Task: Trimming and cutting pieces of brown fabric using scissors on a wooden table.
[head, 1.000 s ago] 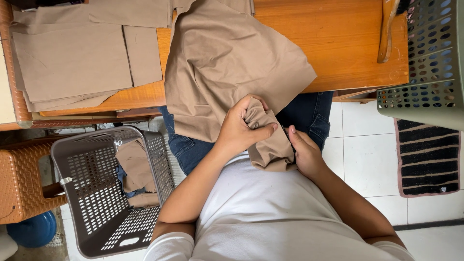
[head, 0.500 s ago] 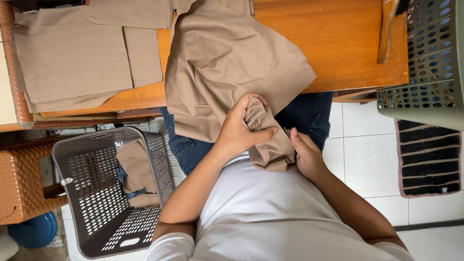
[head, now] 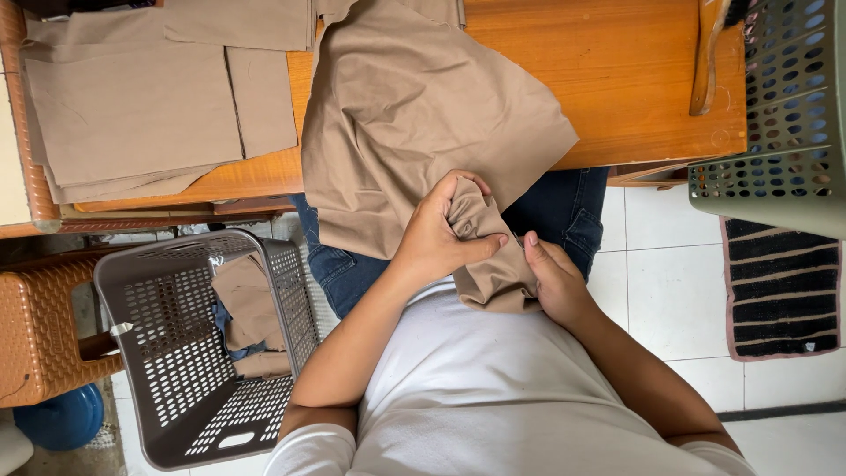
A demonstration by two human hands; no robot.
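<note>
A: Has anything shifted in the last second?

B: Very little. The left hand has stayed clamped on the bunched end of the tan cloth, thumb across the front, fingers curled over the top. The right hand has crept slightly closer beneath the bunch, so the gathering looks to be continuing, not finishing.

A: And the cloth against the grip?

B: The wad sits between both hands at the person's lap; the remainder spreads up over the wooden table. The right hand is half closed, cupping the wad's lower edge. A grey basket holds more tan pieces at the left
</note>
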